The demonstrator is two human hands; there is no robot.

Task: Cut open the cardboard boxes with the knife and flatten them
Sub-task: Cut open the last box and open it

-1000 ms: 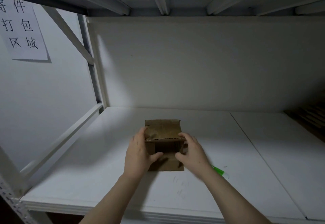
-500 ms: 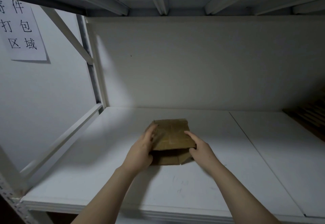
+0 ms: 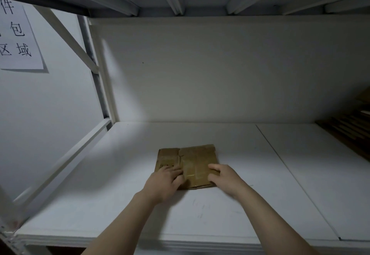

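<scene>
Left hand (image 3: 163,182) and right hand (image 3: 226,178) palm-down (fingers (image 3: 215,167) extended)

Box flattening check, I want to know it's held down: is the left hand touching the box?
Touching. The head view shows the left hand lying on the box, its fingers overlapping the cardboard's near left part.

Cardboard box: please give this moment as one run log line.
step: flattening; cardboard box: flat on shelf; left hand: presses it; right hand: presses it

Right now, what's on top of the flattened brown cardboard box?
The left hand and right hand rest on the flattened brown cardboard box; anything beneath it is hidden.
</scene>
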